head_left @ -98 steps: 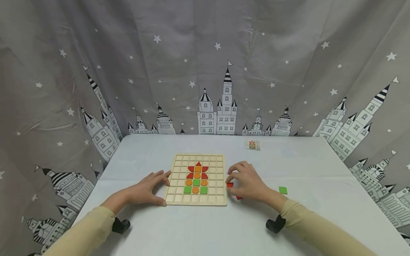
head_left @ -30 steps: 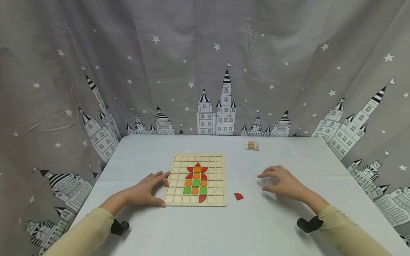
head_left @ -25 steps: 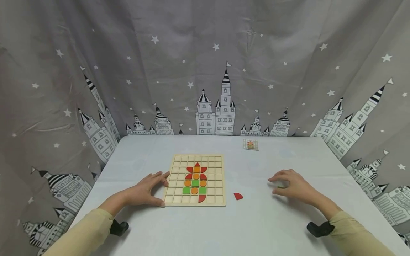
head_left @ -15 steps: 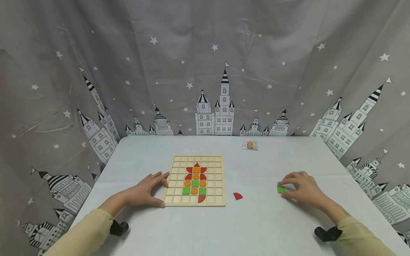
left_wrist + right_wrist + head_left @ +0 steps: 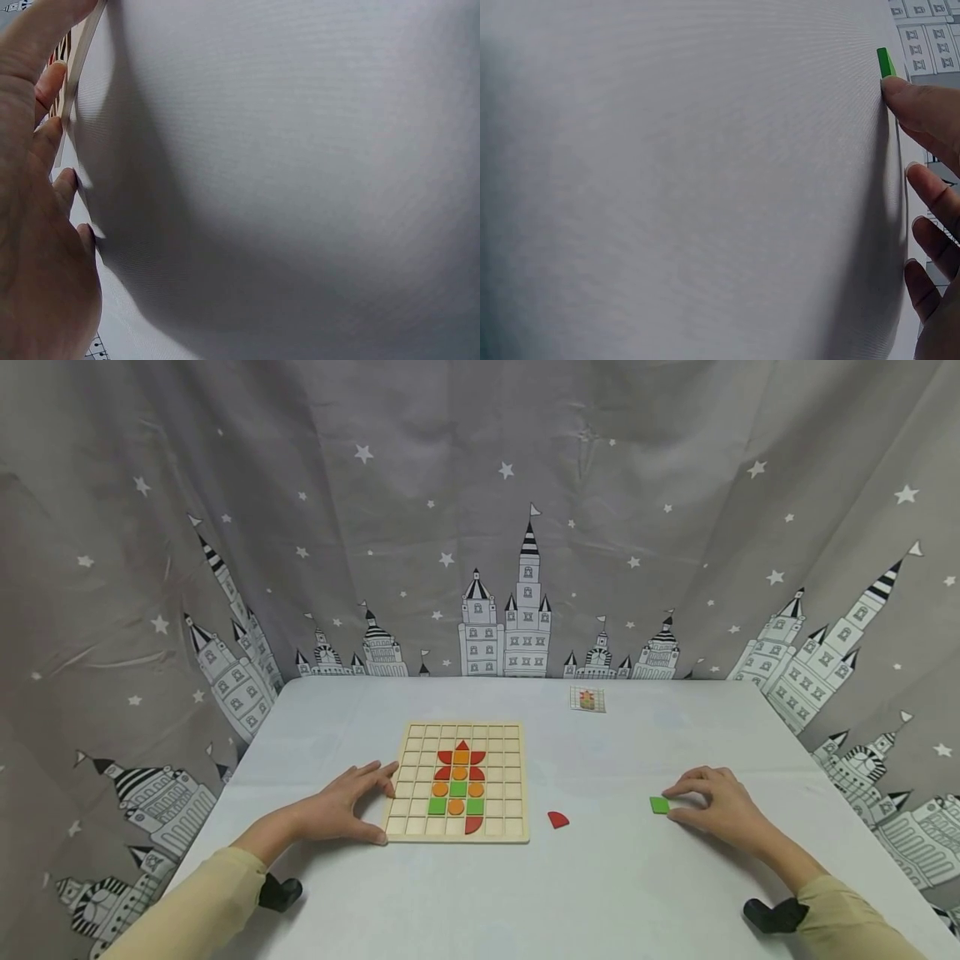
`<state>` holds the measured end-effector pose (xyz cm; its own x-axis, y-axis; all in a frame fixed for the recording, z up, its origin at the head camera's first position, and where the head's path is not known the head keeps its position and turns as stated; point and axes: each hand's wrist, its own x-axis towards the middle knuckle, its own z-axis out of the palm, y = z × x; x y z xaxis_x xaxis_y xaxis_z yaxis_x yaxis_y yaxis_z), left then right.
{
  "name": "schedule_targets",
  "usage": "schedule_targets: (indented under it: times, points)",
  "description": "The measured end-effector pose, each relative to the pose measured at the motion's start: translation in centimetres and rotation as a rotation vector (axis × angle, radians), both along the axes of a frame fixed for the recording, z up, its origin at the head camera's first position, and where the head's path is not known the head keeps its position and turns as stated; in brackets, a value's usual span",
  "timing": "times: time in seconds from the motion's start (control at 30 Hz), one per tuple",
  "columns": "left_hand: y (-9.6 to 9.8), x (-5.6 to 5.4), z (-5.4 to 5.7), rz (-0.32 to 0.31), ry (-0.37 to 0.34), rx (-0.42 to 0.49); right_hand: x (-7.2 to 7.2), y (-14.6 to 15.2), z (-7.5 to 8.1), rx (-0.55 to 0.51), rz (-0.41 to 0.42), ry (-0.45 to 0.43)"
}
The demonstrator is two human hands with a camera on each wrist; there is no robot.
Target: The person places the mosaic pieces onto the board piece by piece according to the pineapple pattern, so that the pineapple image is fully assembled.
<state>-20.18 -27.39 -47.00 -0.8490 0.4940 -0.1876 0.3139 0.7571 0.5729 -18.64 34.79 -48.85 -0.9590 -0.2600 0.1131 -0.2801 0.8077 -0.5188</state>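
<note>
A wooden grid board [image 5: 506, 832] lies left of the table's middle, carrying a figure of red, orange and green pieces. My left hand [image 5: 341, 806] rests at its left side, thumb at the near corner and fingertips along the edge; the left wrist view shows those fingers relaxed. Far to the right, my right hand [image 5: 716, 806] pinches the right edge of a green square tile [image 5: 659, 805] between thumb and index finger. In the right wrist view the thumb covers the near end of the tile [image 5: 885, 62], and the other fingers are held apart from it.
A red quarter-circle piece [image 5: 558, 820] lies on the white table just right of the board. Toward the back stands out a small pattern card [image 5: 587, 698] with a similar figure. Behind the table hangs a grey curtain [image 5: 420, 527] printed with castles and stars.
My right hand has gone from the red pieces beside the board rightward to the green tile, now between its fingertips. One red quarter-circle now sits in the board's bottom row. The left hand stays put.
</note>
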Motion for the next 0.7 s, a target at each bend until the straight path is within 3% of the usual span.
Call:
schedule_targets:
  times: [0.43, 0.7]
  points:
    - [-0.17, -0.07, -0.13, 0.0, -0.002, 0.002, 0.03, -0.63, -0.04, -0.01, 0.01, 0.035]
    - [-0.22, -0.09, -0.23, -0.002, -0.001, 0.004, -0.32, -0.94, -0.7, 0.022, 0.056, 0.161]
